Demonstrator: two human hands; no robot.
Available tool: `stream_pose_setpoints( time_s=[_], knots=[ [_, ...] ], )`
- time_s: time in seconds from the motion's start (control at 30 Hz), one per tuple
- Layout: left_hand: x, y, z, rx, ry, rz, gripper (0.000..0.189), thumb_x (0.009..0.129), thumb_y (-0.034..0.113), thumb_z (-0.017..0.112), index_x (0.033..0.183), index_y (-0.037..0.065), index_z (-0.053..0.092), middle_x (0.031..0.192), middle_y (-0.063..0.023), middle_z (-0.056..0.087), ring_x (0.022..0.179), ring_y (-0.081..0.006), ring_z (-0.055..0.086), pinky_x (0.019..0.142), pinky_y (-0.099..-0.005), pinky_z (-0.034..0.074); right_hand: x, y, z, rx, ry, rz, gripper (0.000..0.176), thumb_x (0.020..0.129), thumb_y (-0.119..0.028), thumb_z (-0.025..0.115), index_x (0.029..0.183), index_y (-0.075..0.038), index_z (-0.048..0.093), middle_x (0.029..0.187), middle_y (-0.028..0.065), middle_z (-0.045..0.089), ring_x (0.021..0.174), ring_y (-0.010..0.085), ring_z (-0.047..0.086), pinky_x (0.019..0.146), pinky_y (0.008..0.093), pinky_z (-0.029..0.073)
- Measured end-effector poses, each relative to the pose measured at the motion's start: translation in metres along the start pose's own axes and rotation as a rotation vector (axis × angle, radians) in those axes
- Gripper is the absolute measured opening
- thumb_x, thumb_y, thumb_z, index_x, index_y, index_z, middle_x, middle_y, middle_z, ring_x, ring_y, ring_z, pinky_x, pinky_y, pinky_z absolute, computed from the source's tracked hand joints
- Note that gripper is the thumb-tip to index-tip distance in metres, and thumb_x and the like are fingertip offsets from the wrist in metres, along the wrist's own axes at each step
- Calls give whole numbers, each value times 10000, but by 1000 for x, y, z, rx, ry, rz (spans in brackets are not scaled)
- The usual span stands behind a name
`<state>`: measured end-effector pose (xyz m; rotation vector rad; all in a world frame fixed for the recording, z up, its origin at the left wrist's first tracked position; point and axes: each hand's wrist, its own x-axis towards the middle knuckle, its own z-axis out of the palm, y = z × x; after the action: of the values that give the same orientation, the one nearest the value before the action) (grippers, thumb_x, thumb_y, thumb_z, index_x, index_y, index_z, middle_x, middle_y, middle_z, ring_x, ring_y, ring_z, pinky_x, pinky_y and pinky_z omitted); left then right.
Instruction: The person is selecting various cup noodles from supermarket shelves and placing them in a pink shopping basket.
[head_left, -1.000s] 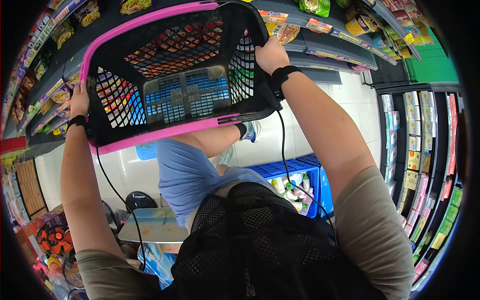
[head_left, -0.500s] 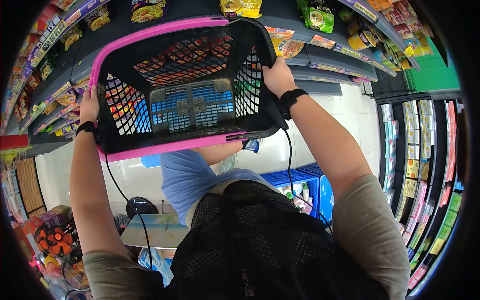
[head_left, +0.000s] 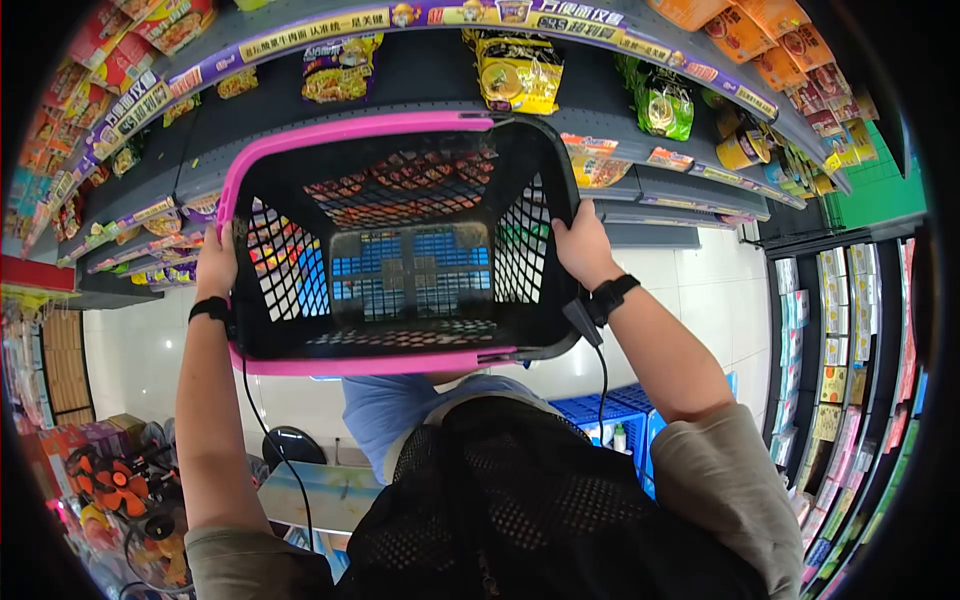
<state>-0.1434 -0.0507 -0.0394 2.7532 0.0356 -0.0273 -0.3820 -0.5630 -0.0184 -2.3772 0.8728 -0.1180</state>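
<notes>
Between my two hands I hold a black plastic shopping basket [head_left: 410, 268] with pink handles folded down along its rim. Its mouth faces me, and nothing lies inside; shelves and floor show through the mesh. My left hand [head_left: 216, 262] is wrapped round the left end, thumb at the rim. At the right end my right hand [head_left: 585, 248] grips the rim, its fingers mostly hidden behind the wall. Both wrists wear black bands with cables hanging down.
Beyond the basket stands a grey store shelf [head_left: 420, 85] with a yellow noodle packet [head_left: 516, 75], a purple packet [head_left: 340, 68] and a green packet [head_left: 664, 105]. Blue crates [head_left: 610, 402] sit low on the right. Another stocked rack [head_left: 850, 340] rises further right. An orange fan [head_left: 118, 486] is at lower left.
The basket, still held in both hands, sits lower and slightly further right in view. More of the upper shelf and its price strip shows. My leg is now mostly hidden by the basket.
</notes>
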Motion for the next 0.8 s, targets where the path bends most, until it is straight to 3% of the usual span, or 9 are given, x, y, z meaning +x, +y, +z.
stream_pose_setpoints(
  time_s=[0.1, 0.17, 0.37, 0.53, 0.63, 0.8],
  knots=[
    [-5, 14, -10, 6, -63, -71, 583, 993, 475, 376, 1356, 23, 441, 1218, -328, 556, 1160, -458, 522, 966, -473, 424, 1, -3, -4, -3, -18, 9, 436, 863, -179, 590, 1168, 63, 394, 927, 339, 627, 903, 502, 606, 807, 541, 476],
    [2, -6, 6, -11, 35, 8, 574, 996, 464, 381, 1352, 19, 444, 1213, -329, 560, 1156, -455, 526, 963, -475, 427, 5, 0, -1, 3, -8, 8, 492, 863, -176, 585, 1232, 67, 368, 925, 333, 631, 898, 498, 608, 807, 540, 477],
    [-6, 14, -1, -37, 86, 49, 450, 1010, 408, 397, 1190, 6, 489, 1044, -297, 628, 1022, -472, 578, 848, -492, 461, 8, -6, -5, -8, -22, 37, 414, 876, -186, 579, 1168, 50, 404, 899, 315, 639, 864, 483, 621, 780, 537, 487],
    [-8, 19, -4, -63, 42, 19, 423, 1013, 399, 395, 1133, 3, 482, 1008, -295, 629, 988, -474, 584, 824, -503, 455, 11, -3, -2, 9, -46, 59, 375, 891, -202, 568, 1133, 41, 417, 866, 302, 641, 835, 477, 626, 756, 538, 491],
    [-8, 22, -6, -26, 24, -36, 426, 1012, 406, 388, 1127, 7, 485, 1022, -301, 625, 998, -474, 580, 832, -505, 450, 8, -3, -1, 0, -66, 78, 387, 893, -205, 565, 1145, 46, 413, 869, 301, 642, 835, 476, 627, 754, 537, 492],
    [-2, 14, -3, 13, -25, -13, 550, 1010, 431, 362, 1301, -31, 428, 1114, -313, 607, 1053, -473, 564, 887, -493, 451, 10, -7, -5, -15, -65, 87, 439, 892, -201, 561, 1201, 63, 398, 876, 301, 645, 837, 474, 629, 756, 532, 497]
  ],
)
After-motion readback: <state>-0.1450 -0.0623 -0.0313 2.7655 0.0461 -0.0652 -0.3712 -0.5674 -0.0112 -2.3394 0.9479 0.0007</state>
